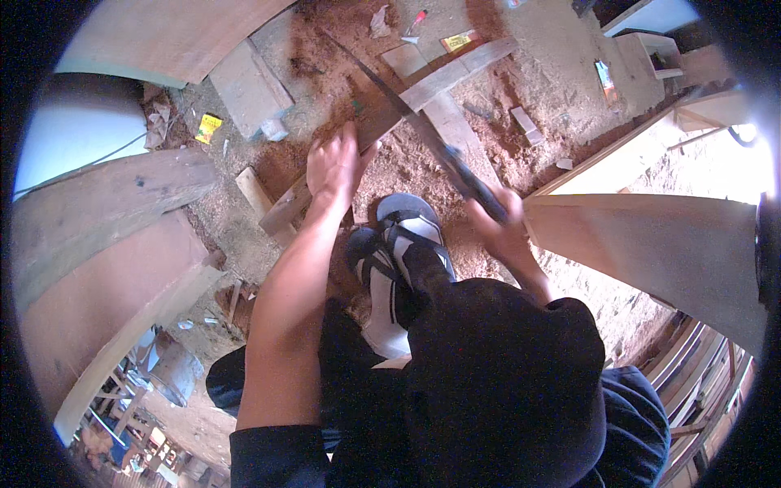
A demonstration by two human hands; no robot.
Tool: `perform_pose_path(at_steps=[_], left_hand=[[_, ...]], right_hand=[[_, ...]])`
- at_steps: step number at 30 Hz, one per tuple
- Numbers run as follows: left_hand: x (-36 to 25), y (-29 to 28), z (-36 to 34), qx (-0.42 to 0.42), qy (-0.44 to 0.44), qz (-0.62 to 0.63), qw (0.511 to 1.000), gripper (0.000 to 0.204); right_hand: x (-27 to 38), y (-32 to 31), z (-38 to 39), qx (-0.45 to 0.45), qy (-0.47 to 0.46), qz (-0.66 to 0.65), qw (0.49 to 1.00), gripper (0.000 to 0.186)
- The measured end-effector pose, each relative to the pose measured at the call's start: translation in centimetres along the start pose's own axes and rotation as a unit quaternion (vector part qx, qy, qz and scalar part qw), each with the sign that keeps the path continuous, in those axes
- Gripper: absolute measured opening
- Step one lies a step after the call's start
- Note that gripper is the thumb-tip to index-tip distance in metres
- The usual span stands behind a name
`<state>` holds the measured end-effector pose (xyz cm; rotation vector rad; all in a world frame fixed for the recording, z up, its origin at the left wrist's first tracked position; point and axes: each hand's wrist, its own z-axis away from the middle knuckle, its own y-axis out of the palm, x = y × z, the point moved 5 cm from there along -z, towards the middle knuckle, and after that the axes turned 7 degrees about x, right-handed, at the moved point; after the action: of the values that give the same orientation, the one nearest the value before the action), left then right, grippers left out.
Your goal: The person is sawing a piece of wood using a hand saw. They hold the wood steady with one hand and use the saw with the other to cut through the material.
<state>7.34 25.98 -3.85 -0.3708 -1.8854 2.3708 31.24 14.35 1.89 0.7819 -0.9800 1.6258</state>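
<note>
A handsaw [443,154] lies across a wooden board [460,75] above sawdust-covered ground [407,175].
The right hand [498,221] has its fingers wrapped round the saw's handle, while the dark blade slants away to the upper left, crossing the board beyond the left hand [335,167]; how deep it sits in the wood I cannot tell. The left hand's fingers are close together and bent over the board, holding it, their tips hidden. Just below the board are the person's sandals [407,205]. Farther out, a small wood block [527,126] lies to the right, a yellow packet [208,128] to the left, and a wide panel [651,244] reaches toward the right rim.
</note>
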Motion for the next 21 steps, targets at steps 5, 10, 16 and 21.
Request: perform_pose_path(at_steps=[5, 10, 16, 21], left_hand=[[0.0, -0.9, 0.2, 0.078, -0.055, 0.021, 0.995, 0.05], [1.2, 0.5, 0.3, 0.02, -0.029, -0.011, 0.999, 0.055], [-0.4, -1.3, -0.5, 0.104, -0.047, 0.044, 0.993, 0.053], [1.6, -1.1, 0.4, 0.059, -0.073, -0.014, 0.996, 0.048]], right_hand=[[-3.8, 0.9, -3.6, -0.024, 0.058, 0.043, 0.997, 0.034], [2.4, -1.1, 3.2, 0.028, 0.018, 0.022, 0.999, 0.02], [-1.3, 0.7, -5.4, -0.012, 0.063, -0.012, 0.998, 0.037], [1.4, 0.3, 0.0, 0.067, -0.028, 0.1, 0.992, 0.017]])
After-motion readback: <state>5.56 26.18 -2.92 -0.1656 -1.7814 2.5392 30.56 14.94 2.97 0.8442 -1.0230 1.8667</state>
